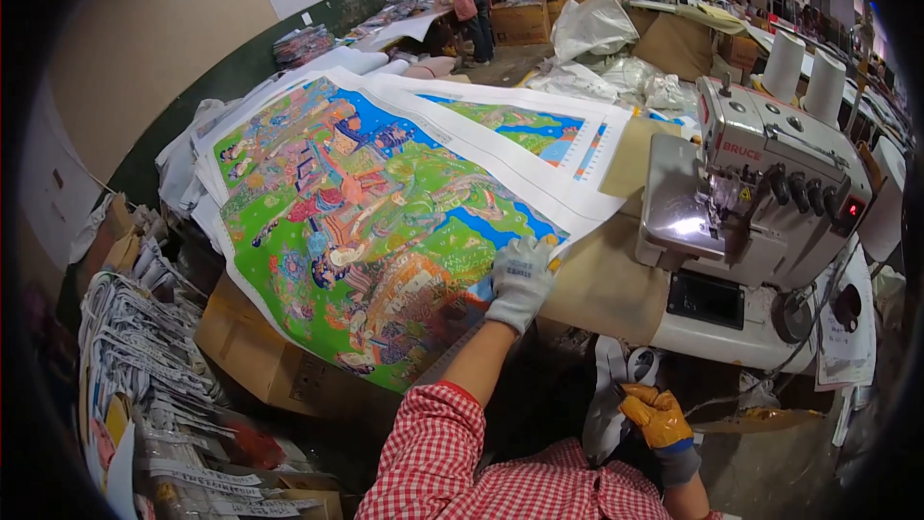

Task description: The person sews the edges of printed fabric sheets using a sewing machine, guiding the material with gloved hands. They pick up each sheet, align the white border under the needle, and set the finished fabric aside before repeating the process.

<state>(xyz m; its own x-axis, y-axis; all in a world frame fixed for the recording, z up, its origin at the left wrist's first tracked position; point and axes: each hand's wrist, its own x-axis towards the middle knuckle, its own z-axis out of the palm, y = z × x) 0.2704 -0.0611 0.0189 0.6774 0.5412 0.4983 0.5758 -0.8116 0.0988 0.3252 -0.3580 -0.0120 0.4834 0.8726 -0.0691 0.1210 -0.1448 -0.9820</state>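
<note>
A large printed fabric sheet (404, 202) with a colourful figure pattern in green, blue and orange spreads in front of me, its white border showing. My left hand (523, 279), in a pale grey glove with orange fingertips, grips this sheet at its near right corner, beside the table edge. Lower down, close to my body, my right hand (656, 419) wears an orange-coated glove with a grey cuff. Its fingers are closed; what they hold, if anything, I cannot make out. Just left of it is a grey, strip-like item (606, 390).
An overlock sewing machine (770, 183) with a lit needle area stands at the right, with white thread cones (784, 67) behind. Bundled cloth pieces (144, 347) and a cardboard box (250, 347) lie at the left. Another person (462, 0) works at a far table.
</note>
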